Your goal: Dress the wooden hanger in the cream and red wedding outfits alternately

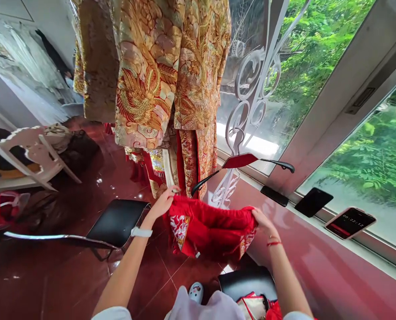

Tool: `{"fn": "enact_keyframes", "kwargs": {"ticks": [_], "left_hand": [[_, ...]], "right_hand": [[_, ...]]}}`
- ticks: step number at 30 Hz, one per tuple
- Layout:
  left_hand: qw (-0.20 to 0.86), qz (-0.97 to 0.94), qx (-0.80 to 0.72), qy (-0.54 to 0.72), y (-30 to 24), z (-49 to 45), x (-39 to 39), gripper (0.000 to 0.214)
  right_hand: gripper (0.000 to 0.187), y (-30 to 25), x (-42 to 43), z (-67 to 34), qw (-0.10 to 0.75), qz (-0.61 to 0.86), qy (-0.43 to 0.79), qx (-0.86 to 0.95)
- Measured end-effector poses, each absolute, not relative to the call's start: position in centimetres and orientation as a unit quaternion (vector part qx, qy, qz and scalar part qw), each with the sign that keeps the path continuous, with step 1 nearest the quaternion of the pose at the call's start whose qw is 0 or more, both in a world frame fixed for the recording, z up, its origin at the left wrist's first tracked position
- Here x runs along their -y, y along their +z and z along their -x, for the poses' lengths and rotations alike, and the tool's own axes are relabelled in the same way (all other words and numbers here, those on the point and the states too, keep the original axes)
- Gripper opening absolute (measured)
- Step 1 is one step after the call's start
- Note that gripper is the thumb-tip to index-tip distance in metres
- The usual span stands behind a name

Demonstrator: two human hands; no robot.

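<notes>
A red garment [211,226] with white-and-gold embroidered panels at both sides hangs stretched between my hands; whether it is a skirt or shorts I cannot tell. My left hand [164,203] is closed on the left end of its gathered top edge. At the opposite end, my right hand [263,221] grips the same edge. Just above the cloth hangs a clothes hanger [239,160] with a red middle and black arms. Its left arm tip lies close to the garment's top edge, and its right arm points toward the window.
Gold embroidered robes [148,89] hang straight ahead beside a white scrollwork stand [251,84]. Several phones, one a lit phone [350,223], lie along the windowsill. A black chair [118,222] stands left; a black seat [247,282] bearing more clothing is below right.
</notes>
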State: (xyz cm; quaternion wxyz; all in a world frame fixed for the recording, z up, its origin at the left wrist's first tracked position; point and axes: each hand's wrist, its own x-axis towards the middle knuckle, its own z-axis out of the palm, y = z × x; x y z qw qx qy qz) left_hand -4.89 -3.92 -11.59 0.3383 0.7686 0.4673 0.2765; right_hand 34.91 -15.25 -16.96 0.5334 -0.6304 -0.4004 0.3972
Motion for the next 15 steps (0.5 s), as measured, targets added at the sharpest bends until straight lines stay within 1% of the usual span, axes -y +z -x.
{"fn": "enact_keyframes", "kwargs": {"ticks": [1,3,5,7,9,11,15], "left_hand": [[0.353,-0.768,-0.466,0.261,-13.7,5.5,5.2,0.047],[0.377,-0.78,-0.453,0.21,-17.6,6.6,8.3,0.04],[0.391,-0.791,-0.449,0.138,-20.7,7.3,11.9,0.04],[0.387,-0.79,-0.471,0.065,-23.1,7.3,15.4,0.048],[0.354,-0.779,-0.516,0.025,-25.1,6.6,18.4,0.057],[0.304,-0.761,-0.572,0.021,-26.9,5.0,20.5,0.061],[0.176,-0.705,-0.683,0.076,-29.5,0.6,22.4,0.049]], "right_hand": [[0.019,-18.4,16.4,-33.7,0.529,0.63,0.423,0.379],[0.022,-20.0,18.4,-31.8,0.532,0.638,0.433,0.35],[0.023,-19.8,20.1,-30.7,0.538,0.65,0.41,0.347],[0.023,-18.1,21.3,-29.9,0.534,0.659,0.38,0.368],[0.021,-15.4,22.2,-29.0,0.531,0.664,0.339,0.403],[0.018,-12.7,23.0,-27.7,0.531,0.661,0.297,0.438],[0.016,-8.3,24.8,-24.9,0.519,0.649,0.26,0.491]]}}
